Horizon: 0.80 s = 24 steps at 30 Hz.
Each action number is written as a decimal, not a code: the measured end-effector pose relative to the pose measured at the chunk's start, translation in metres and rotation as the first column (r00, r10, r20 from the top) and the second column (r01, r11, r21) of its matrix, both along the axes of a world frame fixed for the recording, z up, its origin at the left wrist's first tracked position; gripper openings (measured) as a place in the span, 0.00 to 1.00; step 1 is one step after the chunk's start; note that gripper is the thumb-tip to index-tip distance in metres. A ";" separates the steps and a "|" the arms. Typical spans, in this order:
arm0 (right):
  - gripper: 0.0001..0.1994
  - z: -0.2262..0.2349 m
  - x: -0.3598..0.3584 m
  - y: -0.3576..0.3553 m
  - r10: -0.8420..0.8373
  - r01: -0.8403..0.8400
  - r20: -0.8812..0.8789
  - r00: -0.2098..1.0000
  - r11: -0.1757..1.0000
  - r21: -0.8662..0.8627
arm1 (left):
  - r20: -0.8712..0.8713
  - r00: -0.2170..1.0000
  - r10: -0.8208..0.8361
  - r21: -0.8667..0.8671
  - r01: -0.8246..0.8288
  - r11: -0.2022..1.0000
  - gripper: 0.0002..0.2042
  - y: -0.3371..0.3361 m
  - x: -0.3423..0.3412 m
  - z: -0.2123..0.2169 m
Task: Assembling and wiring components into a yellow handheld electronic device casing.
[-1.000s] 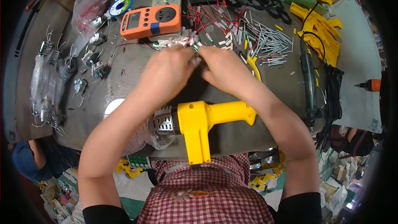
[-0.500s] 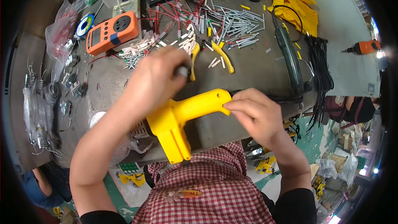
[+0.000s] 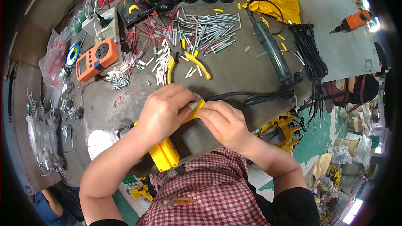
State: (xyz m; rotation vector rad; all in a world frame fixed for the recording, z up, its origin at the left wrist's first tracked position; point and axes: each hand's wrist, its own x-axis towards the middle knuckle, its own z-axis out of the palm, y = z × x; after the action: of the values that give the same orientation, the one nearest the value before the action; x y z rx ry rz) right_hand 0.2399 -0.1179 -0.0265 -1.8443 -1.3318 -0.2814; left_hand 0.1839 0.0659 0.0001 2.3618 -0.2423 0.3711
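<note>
A yellow plastic housing shaped like a heat gun (image 3: 164, 155) lies across the table's near edge, its handle pointing right. My left hand (image 3: 164, 109) arches over it, hiding much of the body. Between that hand's thumb and fingers is a small greyish-white wad (image 3: 194, 103), pressed against the handle's end; its material is unclear. With fingers closed, my right hand (image 3: 226, 123) pinches the tip of the handle from the right. A black cord (image 3: 251, 97) runs from near the handle tip across the table.
Yellow-handled pliers (image 3: 198, 66), white sleeves (image 3: 161, 65) and long screws (image 3: 215, 31) lie beyond my hands. An orange meter (image 3: 97, 60) stands at left. Rightward are a dark green corded tool (image 3: 272, 52), bundled black cables (image 3: 309, 54), yellow shells (image 3: 274, 2) and an orange screwdriver (image 3: 351, 21).
My left hand has come down and right with the greyish wad onto the handle's end. My right hand still pinches the handle tip. The view has shifted, so the tabletop appears further left.
</note>
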 end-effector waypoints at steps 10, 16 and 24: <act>0.13 0.002 0.011 -0.017 0.109 -0.111 -0.022 0.994 0.984 -0.138 | -0.076 0.997 -0.010 0.257 0.030 0.966 0.25 -0.017 -0.024 0.005; 0.10 0.015 0.026 -0.011 0.204 -0.241 -0.272 0.941 0.964 -0.112 | -0.251 0.960 0.123 0.281 -0.049 0.959 0.26 -0.017 -0.026 0.007; 0.03 0.006 0.149 0.005 -0.171 0.271 0.278 0.945 0.887 -0.373 | -0.278 0.945 0.171 0.352 -0.065 0.934 0.26 -0.019 -0.018 0.012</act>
State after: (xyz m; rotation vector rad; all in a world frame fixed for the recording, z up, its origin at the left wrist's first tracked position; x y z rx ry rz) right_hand 0.3889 -0.1128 -0.0202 -2.3873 -1.4182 -0.3779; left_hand 0.1657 0.0474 0.0120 2.7404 -0.0135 0.0133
